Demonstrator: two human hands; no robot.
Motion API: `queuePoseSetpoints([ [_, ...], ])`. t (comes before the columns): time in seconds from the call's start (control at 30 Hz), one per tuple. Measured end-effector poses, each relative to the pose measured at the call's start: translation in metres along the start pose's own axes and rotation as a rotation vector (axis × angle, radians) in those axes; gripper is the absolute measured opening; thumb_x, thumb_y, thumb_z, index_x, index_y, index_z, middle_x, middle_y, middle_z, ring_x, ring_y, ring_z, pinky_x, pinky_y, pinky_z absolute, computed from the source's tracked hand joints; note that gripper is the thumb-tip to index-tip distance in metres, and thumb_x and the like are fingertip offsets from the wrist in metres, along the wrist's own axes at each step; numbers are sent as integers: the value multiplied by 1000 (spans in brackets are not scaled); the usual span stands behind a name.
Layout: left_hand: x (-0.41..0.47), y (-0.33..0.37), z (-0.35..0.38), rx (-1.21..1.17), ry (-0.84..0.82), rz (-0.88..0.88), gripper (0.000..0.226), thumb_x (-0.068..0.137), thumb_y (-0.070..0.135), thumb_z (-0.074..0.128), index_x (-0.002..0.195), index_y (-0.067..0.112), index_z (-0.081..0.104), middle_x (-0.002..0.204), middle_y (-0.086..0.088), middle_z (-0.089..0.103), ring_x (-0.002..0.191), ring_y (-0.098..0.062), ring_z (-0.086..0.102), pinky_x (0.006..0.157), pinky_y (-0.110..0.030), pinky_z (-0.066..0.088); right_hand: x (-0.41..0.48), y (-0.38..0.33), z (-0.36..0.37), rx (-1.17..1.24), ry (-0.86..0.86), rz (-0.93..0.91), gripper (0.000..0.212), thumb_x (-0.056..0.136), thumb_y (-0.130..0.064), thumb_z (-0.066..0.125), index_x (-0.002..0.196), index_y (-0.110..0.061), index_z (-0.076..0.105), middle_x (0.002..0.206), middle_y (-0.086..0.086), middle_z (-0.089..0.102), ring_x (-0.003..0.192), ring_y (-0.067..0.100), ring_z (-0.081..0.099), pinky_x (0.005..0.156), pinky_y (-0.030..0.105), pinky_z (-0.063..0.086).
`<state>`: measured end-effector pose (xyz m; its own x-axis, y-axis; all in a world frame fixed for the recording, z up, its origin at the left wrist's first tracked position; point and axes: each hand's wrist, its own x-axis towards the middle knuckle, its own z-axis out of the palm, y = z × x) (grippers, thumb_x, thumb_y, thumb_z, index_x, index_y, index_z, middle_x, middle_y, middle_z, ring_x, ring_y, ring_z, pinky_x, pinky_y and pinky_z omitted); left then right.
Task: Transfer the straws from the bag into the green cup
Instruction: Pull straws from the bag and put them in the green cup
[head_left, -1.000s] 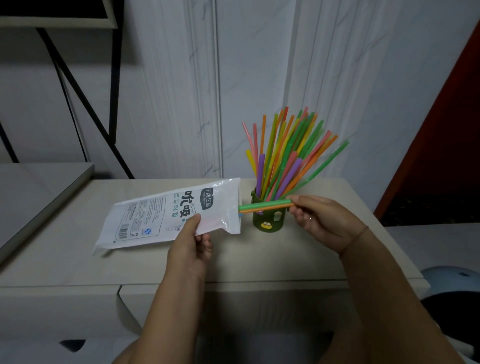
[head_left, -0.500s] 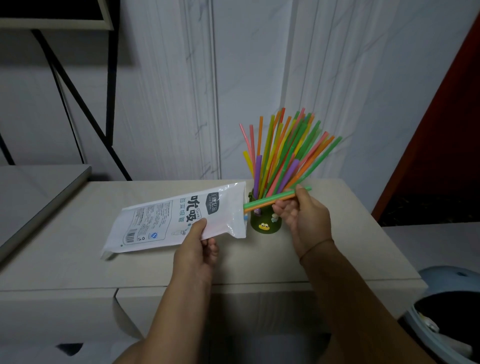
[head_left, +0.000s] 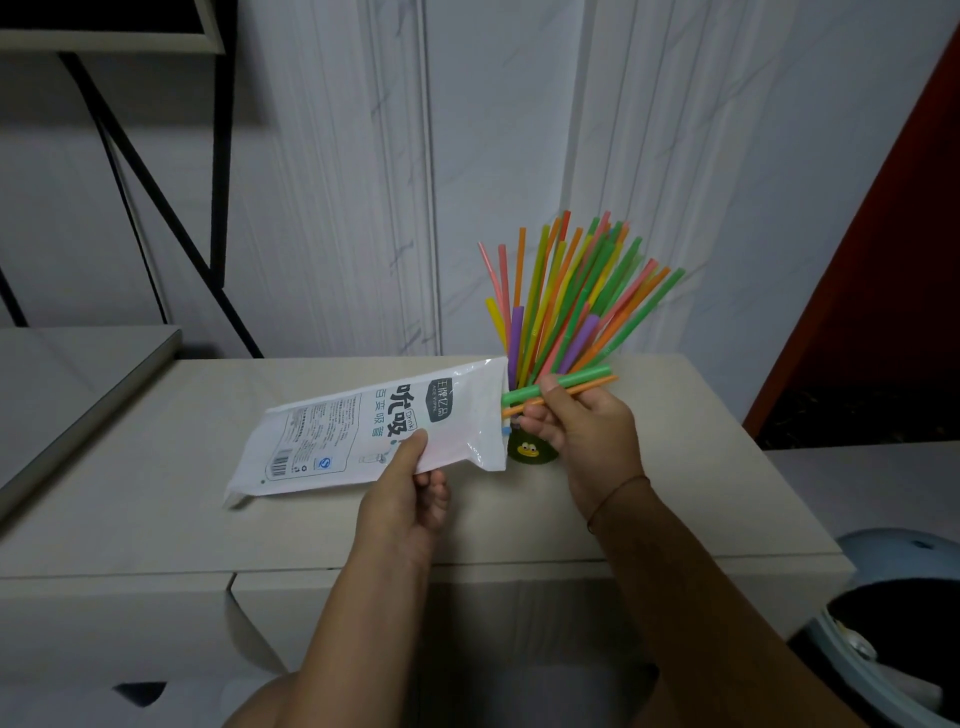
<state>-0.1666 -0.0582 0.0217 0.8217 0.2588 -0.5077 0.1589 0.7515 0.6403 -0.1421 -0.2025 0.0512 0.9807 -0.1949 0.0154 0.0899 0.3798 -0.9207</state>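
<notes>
My left hand (head_left: 410, 493) pinches the lower edge of a white printed straw bag (head_left: 363, 431), held tilted above the beige table (head_left: 156, 493) with its open mouth to the right. My right hand (head_left: 587, 431) grips a green straw and an orange straw (head_left: 582, 379), both partly drawn out of the bag's mouth and pointing up to the right. Just behind my right hand stands the green cup (head_left: 530, 451) with a cartoon face, mostly hidden. A fan of several coloured straws (head_left: 571, 301) rises from it.
A white panelled wall stands close behind the cup. A black metal frame (head_left: 218, 156) leans at the back left beside a lower grey surface (head_left: 62, 384). A light blue bin (head_left: 893, 623) sits on the floor at the lower right, next to a red door (head_left: 893, 260).
My right hand has drawn the green and orange straws further out of the bag and tilted them upward. The bag has lifted slightly and shifted right with my left hand.
</notes>
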Motion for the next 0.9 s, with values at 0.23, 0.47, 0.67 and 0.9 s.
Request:
queuePoseSetpoints([
  [0.23,1,6,-3,-70,34,26,12,85,14,69,83,17,58,39,6,57,28,-1,46,35,-11,42,10,-37,-26,-13,109,-174,9,92,-8,54,85,-3,59,48,0,65,46,8,64,50,15,53],
  [0.47,3,8,-4,-72,49,35,12,86,15,68,82,18,57,37,6,55,28,-1,46,34,-10,41,19,-62,-55,-104,207,-364,12,92,-9,55,81,-8,59,47,-4,64,46,6,63,54,16,54],
  [0.67,2,7,-3,-80,56,32,12,86,15,68,82,18,57,38,6,56,28,-1,46,34,-10,41,22,-71,-66,-174,242,-472,14,91,-11,56,78,-14,59,50,-6,66,49,7,65,58,19,56],
  [0.9,1,7,-3,-84,62,35,13,85,14,68,81,18,57,40,5,59,29,-1,48,35,-11,43,20,-73,-62,-275,265,-510,13,90,-14,58,78,-18,61,53,-3,66,52,9,66,59,20,57],
])
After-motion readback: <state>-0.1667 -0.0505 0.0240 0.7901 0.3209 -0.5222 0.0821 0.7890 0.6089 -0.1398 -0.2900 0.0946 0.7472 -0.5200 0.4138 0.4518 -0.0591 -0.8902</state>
